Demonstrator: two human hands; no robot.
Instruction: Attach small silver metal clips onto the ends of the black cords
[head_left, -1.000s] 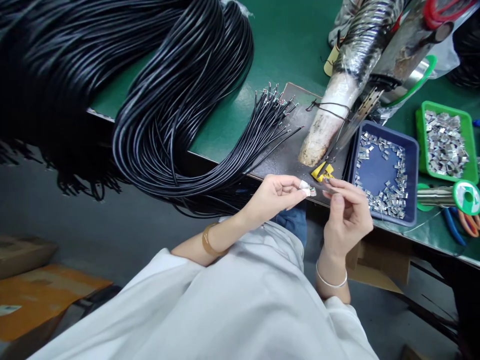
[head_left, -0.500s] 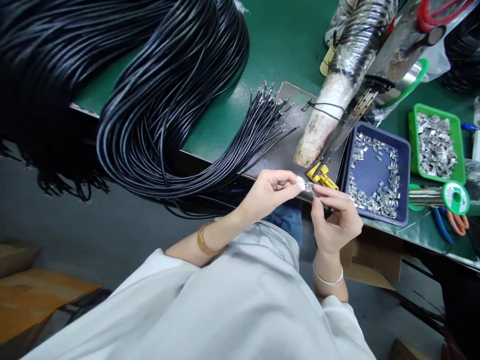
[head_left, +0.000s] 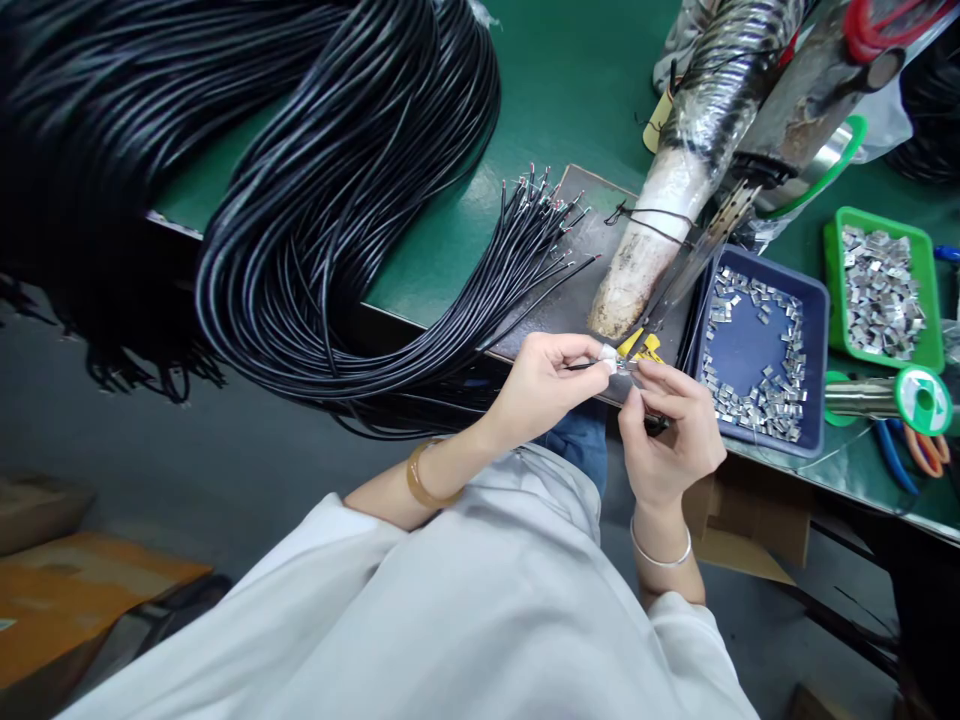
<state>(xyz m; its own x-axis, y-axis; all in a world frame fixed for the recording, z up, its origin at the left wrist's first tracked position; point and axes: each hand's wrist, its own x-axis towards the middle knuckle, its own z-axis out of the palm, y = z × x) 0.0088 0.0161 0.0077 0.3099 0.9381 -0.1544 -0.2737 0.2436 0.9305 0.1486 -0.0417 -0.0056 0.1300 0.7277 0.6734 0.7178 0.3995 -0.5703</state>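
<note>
My left hand (head_left: 544,390) pinches a thin black cable (head_left: 579,367) close to its end, with a white wrap (head_left: 608,356) on a fingertip. Just past that pinch, a small silvery metal connector (head_left: 624,368) sits between my two hands. The fingertips of my right hand (head_left: 671,425) close on its far side, thumb bent below; its exact grip is partly hidden. Right behind the fingers is a yellow fixture (head_left: 643,345), with a dark pointed metal tool tip (head_left: 651,318) reaching down to it. A bundle of black cables (head_left: 450,340) with stripped ends lies to the left.
A blue tray (head_left: 816,400) of small metal pieces stands right of my hands, beyond it a green tray (head_left: 936,300) with more. A wrapped duct (head_left: 645,230) slants down over the metal plate (head_left: 585,190). A solder spool (head_left: 924,400) and pliers (head_left: 892,455) lie at the right edge.
Both hands stay close together. My left hand has shifted slightly right and turned a little, so a bit of black cable now shows at its fingers. More of the yellow fixture is covered.
</note>
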